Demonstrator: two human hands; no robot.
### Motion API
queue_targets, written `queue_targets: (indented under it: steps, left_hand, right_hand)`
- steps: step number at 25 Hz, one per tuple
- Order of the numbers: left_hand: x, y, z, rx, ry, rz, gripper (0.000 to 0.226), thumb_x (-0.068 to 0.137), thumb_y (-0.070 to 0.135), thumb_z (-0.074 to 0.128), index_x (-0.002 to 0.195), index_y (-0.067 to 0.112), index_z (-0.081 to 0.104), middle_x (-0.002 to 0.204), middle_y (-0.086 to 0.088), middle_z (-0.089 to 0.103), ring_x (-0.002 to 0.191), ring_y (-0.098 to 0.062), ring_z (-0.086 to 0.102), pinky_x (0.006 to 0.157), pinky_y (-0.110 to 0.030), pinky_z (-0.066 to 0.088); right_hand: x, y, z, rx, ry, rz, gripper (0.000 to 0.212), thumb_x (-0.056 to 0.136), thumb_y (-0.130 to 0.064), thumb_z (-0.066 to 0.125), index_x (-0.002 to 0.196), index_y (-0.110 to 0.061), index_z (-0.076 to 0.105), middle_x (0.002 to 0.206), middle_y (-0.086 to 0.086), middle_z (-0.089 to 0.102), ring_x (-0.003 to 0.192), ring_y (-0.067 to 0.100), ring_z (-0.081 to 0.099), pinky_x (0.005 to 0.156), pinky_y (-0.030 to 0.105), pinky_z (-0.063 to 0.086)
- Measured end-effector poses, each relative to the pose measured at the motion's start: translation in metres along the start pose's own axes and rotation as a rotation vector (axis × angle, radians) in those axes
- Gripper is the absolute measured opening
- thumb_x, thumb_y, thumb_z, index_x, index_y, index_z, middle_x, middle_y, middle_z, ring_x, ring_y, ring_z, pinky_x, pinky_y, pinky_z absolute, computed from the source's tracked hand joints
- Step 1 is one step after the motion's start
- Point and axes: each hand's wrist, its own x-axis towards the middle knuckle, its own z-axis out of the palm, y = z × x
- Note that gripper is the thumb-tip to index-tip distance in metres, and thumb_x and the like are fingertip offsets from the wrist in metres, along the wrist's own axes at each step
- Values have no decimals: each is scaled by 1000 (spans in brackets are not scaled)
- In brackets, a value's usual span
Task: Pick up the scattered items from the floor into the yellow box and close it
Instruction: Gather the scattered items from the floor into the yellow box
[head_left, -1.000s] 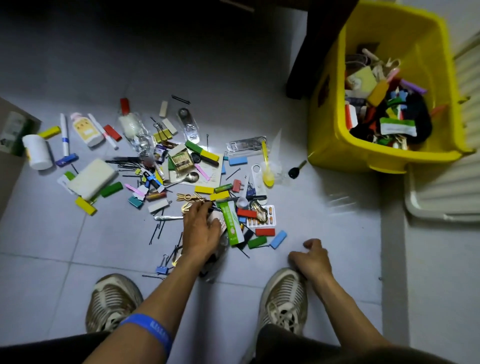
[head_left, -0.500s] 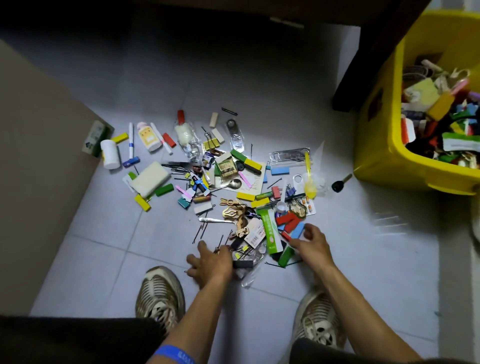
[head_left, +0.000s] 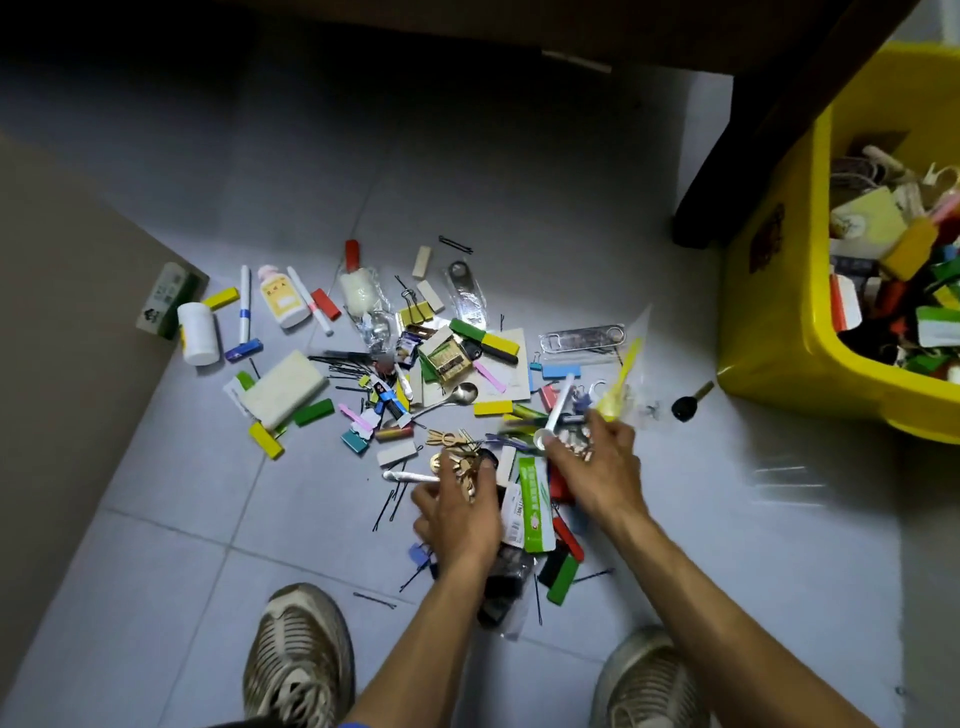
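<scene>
The yellow box (head_left: 769, 332) stands open at the far right, already well filled, its lid out of view, well apart from the scattered items (head_left: 441, 374) that cover the grey floor (head_left: 171, 545) in front of the person's shoes (head_left: 298, 660). Most of the litter lies beyond the hands: a white sponge (head_left: 284, 388), a white bottle (head_left: 197, 332), coloured blocks, hairpins, a metal spoon (head_left: 457, 397). The left hand (head_left: 460, 512) is curled over a bunch of wooden clips (head_left: 457, 470) at the near edge of the heap, fingers closed round them. The right hand (head_left: 597, 467) pinches a white tube (head_left: 555, 415) and seems to gather small pieces under its curled fingers, though blur hides exactly what. To do this step well, it seems best to sweep each hand inward until it is full, trap the loose thin pins against bulkier pieces so none slip out, then carry both loads over the box rim before letting go. The black key (head_left: 688, 404) near the box is an easy later pick.
</scene>
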Motion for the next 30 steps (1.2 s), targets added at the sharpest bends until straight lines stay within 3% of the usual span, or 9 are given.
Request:
queue_targets:
  steps: [3, 5, 7, 11, 14, 21, 24, 27, 30]
  left_hand:
    - [4, 23, 20, -94, -83, 75, 64, 90, 68, 43, 149, 50, 23, 159, 3, 17, 144, -30, 23, 114, -47, 26]
    - [8, 28, 30, -188, -74, 97, 50, 95, 55, 47, 143, 45, 40, 151, 0, 32, 136, -24, 41, 112, -39, 34]
    - [7, 23, 36, -297, -41, 119, 29, 96, 43, 51, 125, 40, 55, 131, 5, 46, 120, -18, 54, 102, -37, 44]
    - [1, 24, 38, -528, -34, 143, 9, 98, 29, 54, 105, 31, 60, 111, 3, 66, 105, -13, 63, 85, -26, 50]
    - [-8, 30, 32, -550, -52, 195, 8, 97, 27, 56, 103, 31, 60, 106, 4, 68, 100, -8, 64, 83, -23, 50]
    - [-55, 60, 7, -615, -48, 340, 9, 98, 26, 55, 103, 33, 59, 104, 9, 67, 92, -2, 65, 71, -11, 48]
    - [-81, 86, 5, -614, -69, 461, 10, 98, 26, 55, 103, 34, 59, 102, 9, 67, 93, -2, 64, 72, -12, 49]
    - [-112, 108, 9, -609, -115, 536, 9, 98, 29, 55, 103, 35, 59, 101, 6, 68, 92, -9, 66, 76, -24, 53]
    - [-147, 137, 19, -598, -161, 632, 9, 98, 30, 55, 100, 39, 58, 95, 10, 69, 86, -6, 67, 67, -18, 51]
  right_hand:
    - [-9, -9, 33, 68, 2, -65, 48, 87, -54, 56, 127, -28, 53, 127, 2, 42, 118, 28, 51, 103, 39, 42]
    - [-11, -8, 44, 206, 6, -35, 28, 89, -39, 59, 115, -29, 57, 119, -1, 43, 112, 23, 55, 99, 36, 45]
    - [-12, -6, 49, 395, 24, 3, 20, 88, -25, 64, 107, -28, 59, 117, -2, 42, 109, 17, 56, 97, 31, 47]
    - [-16, -9, 52, 834, 8, 103, 15, 87, -5, 67, 95, -19, 65, 102, 3, 63, 99, 21, 65, 84, 26, 53]
    - [-28, -11, 44, 974, 24, 113, 12, 89, -5, 67, 94, -16, 65, 87, 0, 66, 90, 21, 65, 72, 21, 52]
    - [-58, -38, -1, 1019, 70, -43, 13, 89, -5, 67, 99, -13, 65, 88, -3, 65, 89, 17, 64, 71, 18, 53]
    - [-70, -47, -37, 1035, 127, -137, 15, 89, -7, 68, 96, -20, 67, 86, -11, 68, 91, 12, 65, 71, 17, 53]
    - [-83, -46, -73, 1045, 197, -200, 17, 88, -9, 69, 95, -24, 68, 91, -10, 70, 95, 13, 66, 73, 21, 54]
    - [-92, -41, -115, 1064, 275, -251, 17, 88, -12, 70, 96, -27, 69, 94, -9, 71, 93, 10, 67, 74, 22, 55]
